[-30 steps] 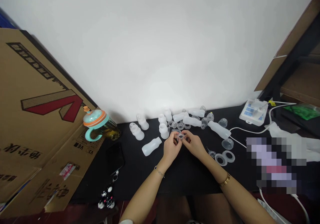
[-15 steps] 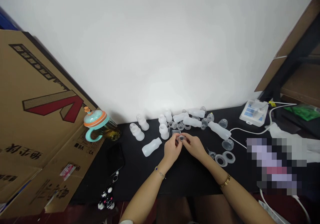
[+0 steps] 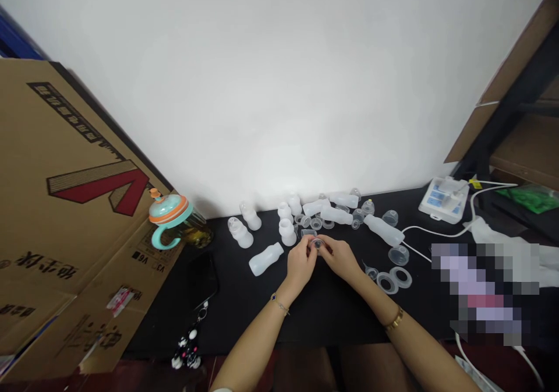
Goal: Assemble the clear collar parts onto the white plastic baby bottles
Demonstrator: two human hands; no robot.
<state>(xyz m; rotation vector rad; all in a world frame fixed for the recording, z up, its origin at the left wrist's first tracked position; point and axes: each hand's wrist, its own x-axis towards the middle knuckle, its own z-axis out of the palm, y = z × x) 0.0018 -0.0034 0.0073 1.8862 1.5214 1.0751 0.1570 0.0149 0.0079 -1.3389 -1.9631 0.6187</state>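
Observation:
Over the black table, my left hand [image 3: 301, 259] and my right hand [image 3: 339, 255] meet, fingers pinched from both sides on a small clear round bottle part [image 3: 317, 243]. The fingers hide much of it, and its exact kind does not show. Just behind my hands lies a clear cup-like piece [image 3: 308, 232]. To the left of my left hand, a milky soft bottle [image 3: 265, 259] lies on its side. White open-necked bottle bodies [image 3: 287, 232] stand behind it. Right of my right hand are clear collar rings [image 3: 386, 282] and a clear nipple [image 3: 371, 273].
Two capped baby bottles [image 3: 240, 233] stand back left. Several bottles [image 3: 337, 214] and clear domes [image 3: 390, 218] lie at the back right. A teal-lidded jug [image 3: 169, 220], a phone [image 3: 202, 279] and a carton [image 3: 100, 205] are left. A white case [image 3: 442, 198] and cable [image 3: 437, 229] lie right.
My hands stay in nearly the same spot, still gripping the small round part, which has turned slightly. The whole view has shifted a little; nothing else on the table has moved.

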